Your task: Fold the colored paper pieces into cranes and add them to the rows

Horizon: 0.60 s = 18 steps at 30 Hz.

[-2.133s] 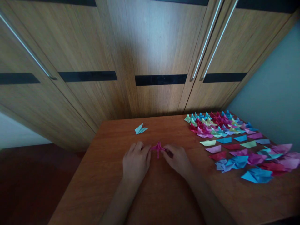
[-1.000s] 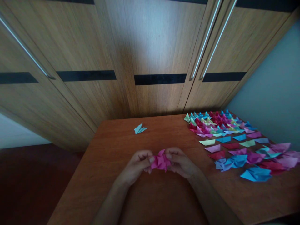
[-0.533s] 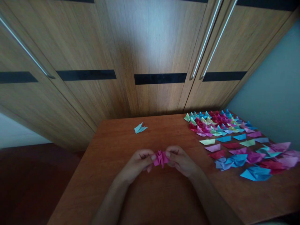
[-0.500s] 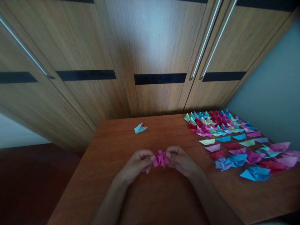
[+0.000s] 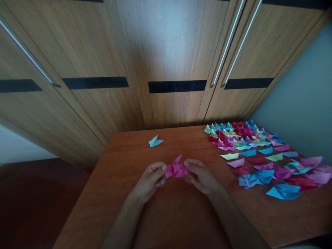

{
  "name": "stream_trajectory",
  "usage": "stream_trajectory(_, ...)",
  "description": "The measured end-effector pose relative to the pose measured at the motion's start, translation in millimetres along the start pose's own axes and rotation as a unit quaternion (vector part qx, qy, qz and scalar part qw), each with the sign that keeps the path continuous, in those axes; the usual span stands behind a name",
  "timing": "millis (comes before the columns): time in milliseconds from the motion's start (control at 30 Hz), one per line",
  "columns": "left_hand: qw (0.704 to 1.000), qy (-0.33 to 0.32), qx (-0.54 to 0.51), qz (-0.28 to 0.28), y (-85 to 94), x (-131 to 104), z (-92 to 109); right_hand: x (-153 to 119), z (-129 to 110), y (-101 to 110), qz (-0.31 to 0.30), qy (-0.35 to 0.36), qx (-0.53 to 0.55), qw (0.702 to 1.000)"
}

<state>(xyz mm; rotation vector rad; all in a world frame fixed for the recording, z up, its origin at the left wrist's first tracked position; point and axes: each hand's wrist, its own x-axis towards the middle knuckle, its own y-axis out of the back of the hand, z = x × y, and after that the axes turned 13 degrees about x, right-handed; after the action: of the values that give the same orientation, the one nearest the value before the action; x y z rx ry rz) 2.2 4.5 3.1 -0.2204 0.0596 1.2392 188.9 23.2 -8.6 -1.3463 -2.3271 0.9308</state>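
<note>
Between my hands is a pink origami piece (image 5: 176, 170), creased in the middle, with a narrow pointed flap sticking up from its top. My left hand (image 5: 152, 178) pinches its left end between thumb and fingers. At the right end, my right hand (image 5: 199, 175) pinches it the same way. The piece is held above the brown table (image 5: 124, 207). Beyond my hands, a light blue folded paper piece (image 5: 155, 141) lies on the tabletop with its points spread.
On the table's right side are rows of small folded paper pieces (image 5: 236, 135) in many colours. Nearer lie flat folded strips (image 5: 247, 153) and larger folded pieces, including a blue one (image 5: 284, 191). A wooden wardrobe (image 5: 176, 110) stands behind the table; a wall (image 5: 301, 100) is at right.
The pink paper has opened out wider between my fingers, and a pointed flap now stands up from its top. My left hand has shifted slightly left.
</note>
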Motion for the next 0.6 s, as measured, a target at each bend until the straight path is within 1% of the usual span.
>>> stream_trajectory(100, 0.999, -0.020, -0.042, 0.026, -5.3, 3.0, -1.7, 3.2, 5.1, -2.4, 0.034, 0.045, 0.056, 0.997)
stream_trajectory(233, 0.998, -0.036, -0.049, 0.032, -6.5, 4.2, -1.6, 3.7, 7.8, -3.9, 0.051, 0.042, 0.061, 0.996)
stream_trajectory(333, 0.999, -0.021, -0.036, -0.004, -4.3, 2.0, 0.0, 2.4, 5.5, -3.1, 0.031, 0.024, 0.056, 0.998)
stream_trajectory(400, 0.999, 0.002, -0.026, -0.041, -3.4, 0.0, 1.0, 1.6, 3.2, -2.4, 0.011, -0.008, 0.056, 0.998)
stream_trajectory(467, 0.997, 0.022, -0.025, -0.065, -3.3, -1.6, 2.0, 0.9, 1.4, -1.9, -0.007, -0.041, 0.051, 0.998)
stream_trajectory(533, 0.997, 0.026, -0.031, -0.068, -3.1, -2.4, 2.4, 0.4, 0.4, -1.4, -0.022, -0.054, 0.047, 0.997)
stream_trajectory(600, 0.997, 0.020, -0.044, -0.057, -2.0, -2.2, 2.0, -0.3, -0.1, -0.8, -0.020, -0.044, 0.044, 0.998)
